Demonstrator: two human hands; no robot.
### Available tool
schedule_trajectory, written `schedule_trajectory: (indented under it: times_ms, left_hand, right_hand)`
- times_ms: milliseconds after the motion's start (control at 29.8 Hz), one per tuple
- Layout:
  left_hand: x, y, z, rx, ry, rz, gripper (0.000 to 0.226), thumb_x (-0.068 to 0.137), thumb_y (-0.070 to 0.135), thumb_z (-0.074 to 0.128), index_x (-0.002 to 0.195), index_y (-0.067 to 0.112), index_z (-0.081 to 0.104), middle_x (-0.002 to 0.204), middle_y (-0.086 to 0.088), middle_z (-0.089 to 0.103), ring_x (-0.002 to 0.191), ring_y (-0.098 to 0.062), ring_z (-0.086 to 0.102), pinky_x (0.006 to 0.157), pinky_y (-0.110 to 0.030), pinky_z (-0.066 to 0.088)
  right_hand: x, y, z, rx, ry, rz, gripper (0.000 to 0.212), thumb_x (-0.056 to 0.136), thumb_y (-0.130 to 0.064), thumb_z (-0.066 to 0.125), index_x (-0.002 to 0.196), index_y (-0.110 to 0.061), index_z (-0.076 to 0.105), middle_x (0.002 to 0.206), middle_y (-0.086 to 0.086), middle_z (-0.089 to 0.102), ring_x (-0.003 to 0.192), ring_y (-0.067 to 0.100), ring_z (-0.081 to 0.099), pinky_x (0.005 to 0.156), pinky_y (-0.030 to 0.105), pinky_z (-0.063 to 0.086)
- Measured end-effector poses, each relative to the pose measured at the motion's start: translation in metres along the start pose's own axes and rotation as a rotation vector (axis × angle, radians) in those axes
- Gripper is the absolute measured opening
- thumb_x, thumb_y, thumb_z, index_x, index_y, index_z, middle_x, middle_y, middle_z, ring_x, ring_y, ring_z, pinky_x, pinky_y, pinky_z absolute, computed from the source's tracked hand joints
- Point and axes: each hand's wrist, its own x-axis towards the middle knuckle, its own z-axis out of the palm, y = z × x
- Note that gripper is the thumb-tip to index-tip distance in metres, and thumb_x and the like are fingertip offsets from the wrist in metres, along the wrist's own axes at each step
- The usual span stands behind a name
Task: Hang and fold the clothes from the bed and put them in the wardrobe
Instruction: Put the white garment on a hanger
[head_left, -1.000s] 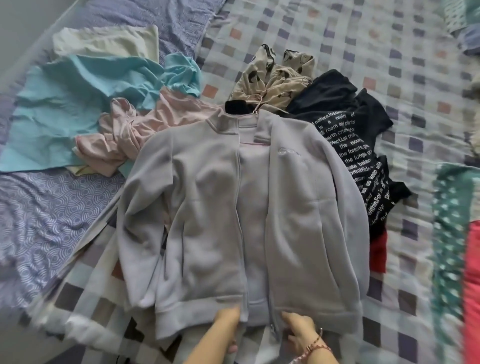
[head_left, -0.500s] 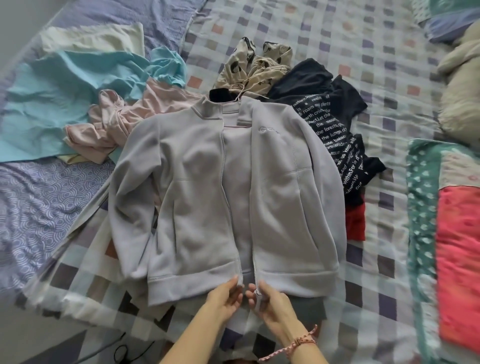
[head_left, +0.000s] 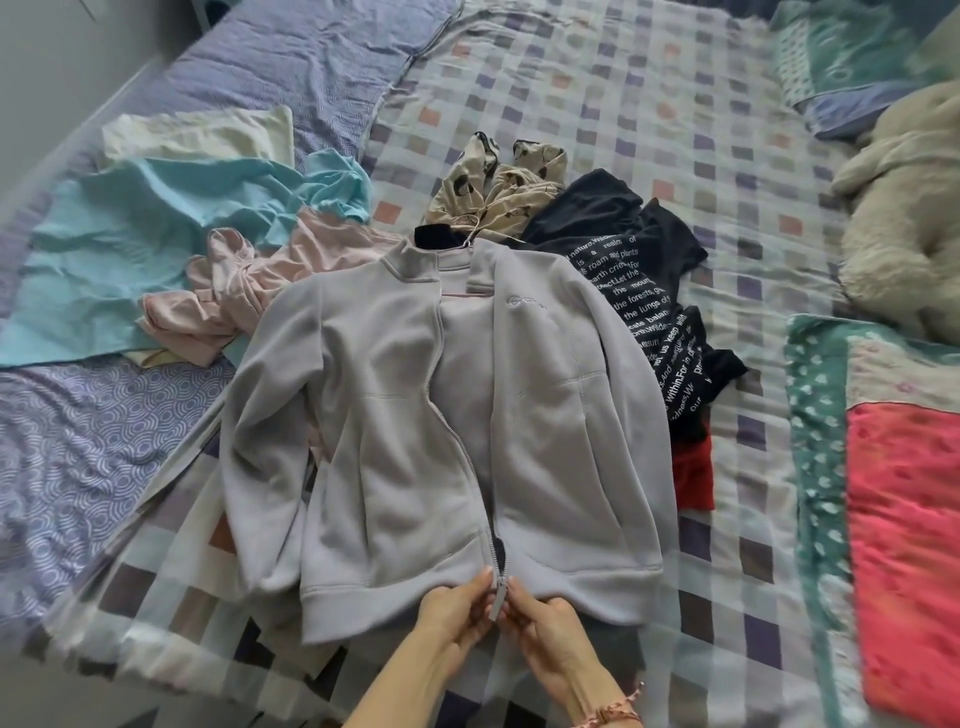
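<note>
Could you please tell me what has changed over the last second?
The left hand and right hand, a second ago apart on the hem of the grey jacket, moved inward and now pinch the zip at its bottom end, closing the front gap there. The jacket stays flat on the bed; the black printed T-shirt and pink top have not moved.

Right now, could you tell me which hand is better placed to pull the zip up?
Probably the right: the right hand pinches at the zip pull, while the left hand pinches the jacket hem beside it and can anchor it.
</note>
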Motion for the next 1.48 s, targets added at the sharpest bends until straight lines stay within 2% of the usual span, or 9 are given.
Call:
schedule_trajectory:
  times_ms: [436, 806, 974, 1074, 1142, 1175, 1276, 1343, 1477]
  left_hand:
    - [0.007, 0.006, -0.005, 0.014, 0.013, 0.009, 0.022, 0.089, 0.007, 0.060, 0.093, -0.014, 0.060, 0.059, -0.014, 0.057, 0.050, -0.018, 0.054, 0.040, -0.019, 0.049]
    - [0.002, -0.004, -0.008, 0.215, 0.046, 0.125, 0.020, 0.087, 0.003, 0.062, 0.068, -0.006, 0.063, 0.053, -0.012, 0.057, 0.039, -0.012, 0.047, 0.036, -0.016, 0.037]
    - [-0.002, -0.005, -0.013, 0.226, 0.047, 0.085, 0.018, 0.088, 0.003, 0.060, 0.072, -0.006, 0.064, 0.059, -0.014, 0.060, 0.044, -0.014, 0.050, 0.040, -0.019, 0.041]
    - [-0.006, -0.006, -0.011, 0.212, 0.050, 0.110, 0.017, 0.091, 0.005, 0.054, 0.078, -0.001, 0.063, 0.059, -0.007, 0.065, 0.057, -0.016, 0.059, 0.055, -0.024, 0.047]
    - [-0.008, -0.003, -0.010, 0.174, 0.037, 0.115, 0.015, 0.093, 0.005, 0.052, 0.082, 0.000, 0.061, 0.064, -0.008, 0.067, 0.063, -0.018, 0.062, 0.055, -0.025, 0.051]
    - [-0.010, -0.002, -0.009, 0.167, 0.023, 0.121, 0.014, 0.093, 0.005, 0.052, 0.085, -0.002, 0.062, 0.070, -0.011, 0.068, 0.066, -0.020, 0.064, 0.055, -0.025, 0.053]
    - [-0.015, 0.000, -0.010, 0.219, -0.003, 0.163, 0.015, 0.092, 0.006, 0.055, 0.092, -0.005, 0.066, 0.081, -0.018, 0.071, 0.070, -0.023, 0.066, 0.060, -0.029, 0.054]
    - [-0.018, 0.000, -0.013, 0.253, 0.004, 0.182, 0.013, 0.091, 0.005, 0.057, 0.088, -0.004, 0.066, 0.071, -0.013, 0.069, 0.066, -0.020, 0.065, 0.059, -0.026, 0.052]
    - [-0.024, 0.000, -0.020, 0.309, -0.007, 0.200, 0.009, 0.086, 0.008, 0.065, 0.081, 0.001, 0.067, 0.074, -0.011, 0.071, 0.074, -0.020, 0.068, 0.059, -0.023, 0.052]
  right_hand:
    - [-0.007, -0.009, 0.006, -0.078, -0.035, 0.018, 0.020, 0.089, 0.004, 0.052, 0.082, 0.017, 0.066, 0.076, 0.026, 0.066, 0.063, 0.024, 0.067, 0.058, 0.026, 0.056]
    - [0.001, 0.000, 0.022, -0.171, 0.252, -0.150, 0.011, 0.085, 0.008, 0.059, 0.076, 0.015, 0.062, 0.053, 0.013, 0.062, 0.041, 0.013, 0.058, 0.040, 0.020, 0.048]
    - [-0.007, 0.002, 0.026, -0.186, 0.288, -0.053, 0.021, 0.090, -0.002, 0.057, 0.076, 0.013, 0.060, 0.048, 0.011, 0.057, 0.037, 0.011, 0.054, 0.038, 0.019, 0.047]
    - [-0.012, 0.001, 0.016, -0.665, 0.366, -0.060, 0.034, 0.096, -0.022, 0.051, 0.067, -0.003, 0.054, 0.057, 0.014, 0.056, 0.046, 0.025, 0.057, 0.047, 0.030, 0.049]
    - [-0.024, -0.009, 0.014, -1.263, 0.384, -0.253, 0.021, 0.092, -0.030, 0.052, 0.077, -0.016, 0.051, 0.082, 0.006, 0.062, 0.081, 0.027, 0.062, 0.068, 0.028, 0.045]
    - [-0.031, -0.017, 0.018, -1.407, 0.311, -0.354, 0.010, 0.089, -0.031, 0.055, 0.090, -0.022, 0.050, 0.094, -0.002, 0.057, 0.093, 0.020, 0.058, 0.071, 0.026, 0.040]
    - [-0.027, -0.023, 0.023, -1.724, -0.064, -0.473, 0.045, 0.087, -0.029, 0.058, 0.127, -0.030, 0.038, 0.105, -0.007, 0.036, 0.104, 0.015, 0.049, 0.079, 0.022, 0.038]
    - [-0.019, -0.028, 0.028, -1.796, -0.162, -0.473, 0.037, 0.088, -0.025, 0.057, 0.123, -0.021, 0.046, 0.102, -0.005, 0.036, 0.095, 0.018, 0.049, 0.081, 0.023, 0.040]
    - [0.000, -0.041, 0.039, -1.630, -0.222, -0.447, 0.015, 0.082, -0.010, 0.060, 0.096, -0.006, 0.064, 0.073, -0.010, 0.051, 0.080, 0.015, 0.052, 0.061, 0.008, 0.033]
